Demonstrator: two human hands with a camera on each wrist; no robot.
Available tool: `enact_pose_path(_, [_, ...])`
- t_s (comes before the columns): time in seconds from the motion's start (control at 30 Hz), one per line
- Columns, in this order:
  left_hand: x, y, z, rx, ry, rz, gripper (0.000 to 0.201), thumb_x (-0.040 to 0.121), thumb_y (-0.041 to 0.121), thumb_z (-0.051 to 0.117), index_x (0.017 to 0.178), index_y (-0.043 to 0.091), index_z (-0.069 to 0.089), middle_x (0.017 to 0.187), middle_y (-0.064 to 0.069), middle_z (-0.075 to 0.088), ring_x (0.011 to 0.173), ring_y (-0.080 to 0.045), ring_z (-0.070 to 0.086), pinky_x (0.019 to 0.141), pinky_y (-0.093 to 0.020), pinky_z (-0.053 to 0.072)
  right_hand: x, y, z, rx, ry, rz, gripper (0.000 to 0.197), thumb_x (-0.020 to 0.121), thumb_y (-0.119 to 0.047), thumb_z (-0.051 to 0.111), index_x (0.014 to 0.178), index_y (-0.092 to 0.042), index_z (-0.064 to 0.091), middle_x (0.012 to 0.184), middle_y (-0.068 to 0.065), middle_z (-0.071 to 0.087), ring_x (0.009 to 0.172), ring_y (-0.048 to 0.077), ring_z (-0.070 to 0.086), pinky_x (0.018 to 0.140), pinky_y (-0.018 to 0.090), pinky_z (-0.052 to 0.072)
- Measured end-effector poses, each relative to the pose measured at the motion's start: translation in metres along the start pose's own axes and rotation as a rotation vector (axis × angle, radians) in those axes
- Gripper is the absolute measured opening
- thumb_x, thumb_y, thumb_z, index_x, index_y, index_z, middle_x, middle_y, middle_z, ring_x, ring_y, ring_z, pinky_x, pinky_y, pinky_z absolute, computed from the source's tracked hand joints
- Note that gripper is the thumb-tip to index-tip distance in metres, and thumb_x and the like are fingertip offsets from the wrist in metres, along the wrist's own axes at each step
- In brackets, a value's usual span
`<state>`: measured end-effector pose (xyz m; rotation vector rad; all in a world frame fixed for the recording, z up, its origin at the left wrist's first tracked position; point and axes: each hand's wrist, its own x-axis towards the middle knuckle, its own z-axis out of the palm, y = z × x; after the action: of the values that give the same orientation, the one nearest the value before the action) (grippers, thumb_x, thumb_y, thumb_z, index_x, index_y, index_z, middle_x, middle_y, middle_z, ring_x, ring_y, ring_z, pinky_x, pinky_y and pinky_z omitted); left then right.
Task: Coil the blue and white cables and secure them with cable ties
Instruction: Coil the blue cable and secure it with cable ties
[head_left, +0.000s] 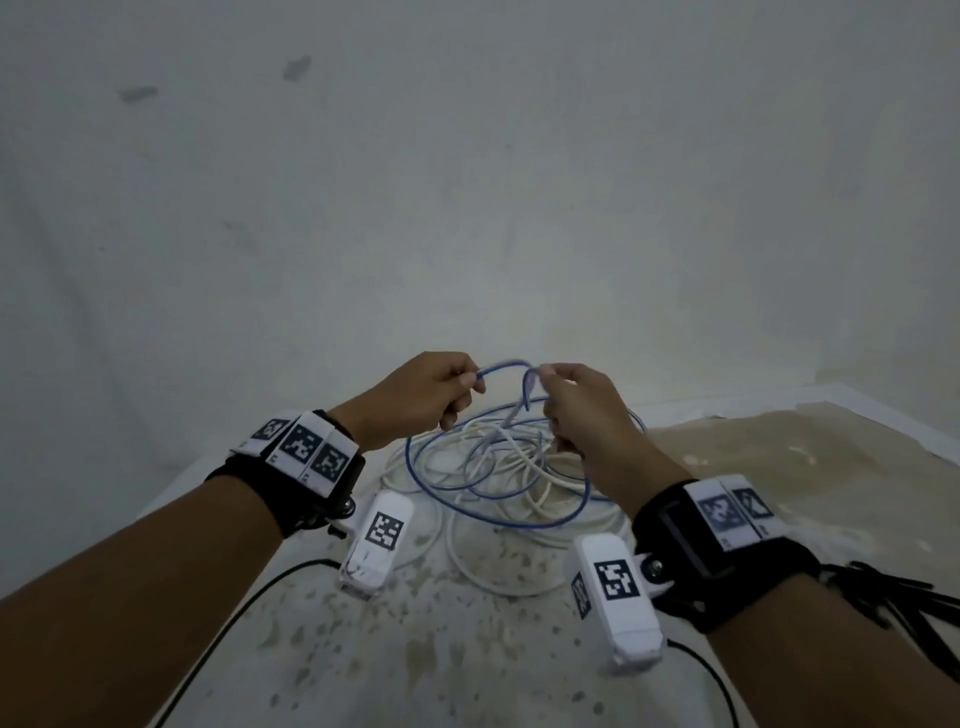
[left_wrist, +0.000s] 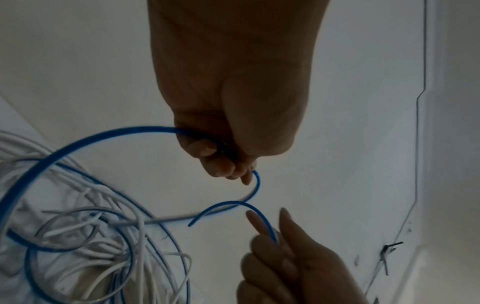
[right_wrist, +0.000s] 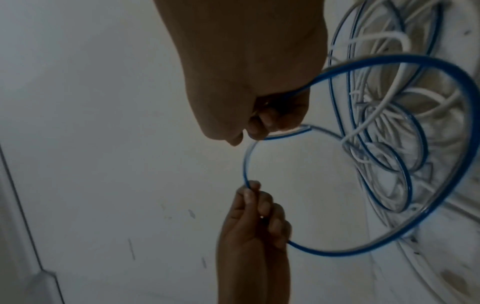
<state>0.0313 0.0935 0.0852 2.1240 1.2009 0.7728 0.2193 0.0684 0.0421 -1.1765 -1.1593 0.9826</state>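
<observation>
Both forearms reach in close to the camera, each with a black strap and a small white box at the wrist. Past them, the left hand (head_left: 415, 395) and the right hand (head_left: 582, 410) are held up over the table (head_left: 519, 649), close together. Each hand has its fingers curled round the blue cable (head_left: 498, 512), and a short bit arches between them. One cut end of the blue cable hangs free by the right fingers (left_wrist: 255, 221). Its other loops lie below on the table, mixed up with the white cable (head_left: 498, 584). The blue cable looks light, thin and springy, so I think its loops will try to pop open. Best to hold it where the loops cross and pinch them together.
</observation>
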Motion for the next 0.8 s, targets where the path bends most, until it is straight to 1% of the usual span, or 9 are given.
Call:
enact_pose_path(0.07, [-0.008, -0.003, -0.012, -0.059, -0.019, 0.067, 0.026, 0.105, 0.014, 0.038, 0.095, 0.002, 0.059, 0.065, -0.002, 0.048, 0.050, -0.009, 0.043, 0.050, -0.018, 0.038, 0.002, 0.000, 0.027, -0.055, -0.048, -0.003, 0.041, 0.099, -0.042, 0.053, 0.131, -0.017, 0.048, 0.066, 0.001, 0.049, 0.047, 0.012, 0.038, 0.043, 0.025, 0.033])
enact_pose_path(0.1, [-0.011, -0.004, -0.019, -0.070, -0.022, 0.093, 0.026, 0.105, 0.013, 0.038, 0.095, 0.002, 0.059, 0.064, -0.001, 0.048, 0.050, -0.009, 0.042, 0.050, -0.018, 0.038, 0.003, -0.001, 0.039, -0.089, -0.076, -0.015, 0.043, 0.098, -0.044, 0.053, 0.131, -0.016, 0.050, 0.065, 0.001, 0.050, 0.046, 0.012, 0.038, 0.043, 0.025, 0.032])
enact_pose_path(0.23, [-0.021, -0.021, -0.045, -0.029, 0.060, 0.134, 0.027, 0.105, 0.014, 0.039, 0.098, 0.004, 0.062, 0.061, 0.002, 0.052, 0.048, -0.009, 0.042, 0.049, -0.020, 0.038, 0.013, -0.005, 0.074, -0.179, -0.123, -0.061, 0.033, 0.100, -0.033, 0.054, 0.096, -0.003, 0.066, 0.061, 0.002, 0.048, 0.044, 0.013, 0.035, 0.042, 0.025, 0.030])
enact_pose_path(0.37, [-0.020, -0.062, -0.069, 0.183, 0.272, 0.096, 0.029, 0.104, 0.020, 0.041, 0.102, 0.012, 0.069, 0.065, 0.005, 0.059, 0.046, 0.001, 0.047, 0.055, -0.022, 0.037, 0.025, -0.009, 0.098, -0.134, -0.111, -0.023, 0.031, 0.099, -0.034, 0.056, 0.085, -0.010, 0.069, 0.048, -0.002, 0.035, 0.038, 0.012, 0.030, 0.041, 0.022, 0.029])
enact_pose_path(0.47, [-0.018, -0.092, -0.079, 0.309, 0.331, 0.101, 0.027, 0.103, 0.021, 0.044, 0.107, 0.016, 0.071, 0.070, 0.006, 0.064, 0.050, 0.004, 0.052, 0.056, -0.019, 0.039, 0.030, -0.006, 0.112, -0.219, -0.176, 0.005, 0.032, 0.101, -0.031, 0.054, 0.085, -0.008, 0.070, 0.056, 0.001, 0.047, 0.044, 0.011, 0.044, 0.045, 0.022, 0.043])
enact_pose_path(0.57, [-0.013, -0.119, -0.085, 0.293, 0.310, 0.085, 0.026, 0.102, 0.017, 0.046, 0.117, 0.015, 0.068, 0.080, 0.006, 0.069, 0.061, -0.002, 0.059, 0.059, -0.014, 0.044, 0.036, -0.003, 0.122, -0.293, -0.196, 0.064, 0.026, 0.102, -0.018, 0.050, 0.090, -0.002, 0.067, 0.075, 0.007, 0.063, 0.055, 0.014, 0.051, 0.048, 0.022, 0.047])
enact_pose_path(0.63, [-0.010, -0.133, -0.085, 0.230, 0.245, 0.088, 0.029, 0.103, 0.013, 0.043, 0.123, 0.014, 0.063, 0.088, 0.008, 0.070, 0.070, -0.005, 0.063, 0.060, -0.010, 0.045, 0.042, -0.001, 0.127, -0.309, -0.169, 0.082, 0.028, 0.102, -0.020, 0.050, 0.099, 0.002, 0.068, 0.072, 0.008, 0.056, 0.052, 0.016, 0.043, 0.044, 0.024, 0.039])
enact_pose_path(0.7, [-0.007, -0.141, -0.082, 0.180, 0.201, 0.131, 0.030, 0.103, 0.010, 0.042, 0.126, 0.015, 0.061, 0.093, 0.009, 0.070, 0.079, -0.007, 0.064, 0.068, -0.011, 0.046, 0.047, 0.002, 0.129, -0.358, -0.153, 0.066, 0.036, 0.102, -0.032, 0.049, 0.101, -0.002, 0.069, 0.064, 0.007, 0.047, 0.048, 0.016, 0.035, 0.045, 0.024, 0.033])
enact_pose_path(0.8, [0.002, -0.143, -0.073, 0.109, 0.209, 0.214, 0.030, 0.102, 0.007, 0.043, 0.125, 0.014, 0.061, 0.096, 0.006, 0.071, 0.083, -0.007, 0.064, 0.077, -0.015, 0.049, 0.054, 0.007, 0.129, -0.386, -0.165, 0.083, 0.031, 0.102, -0.031, 0.049, 0.097, -0.008, 0.069, 0.060, 0.004, 0.043, 0.048, 0.015, 0.038, 0.042, 0.021, 0.038])
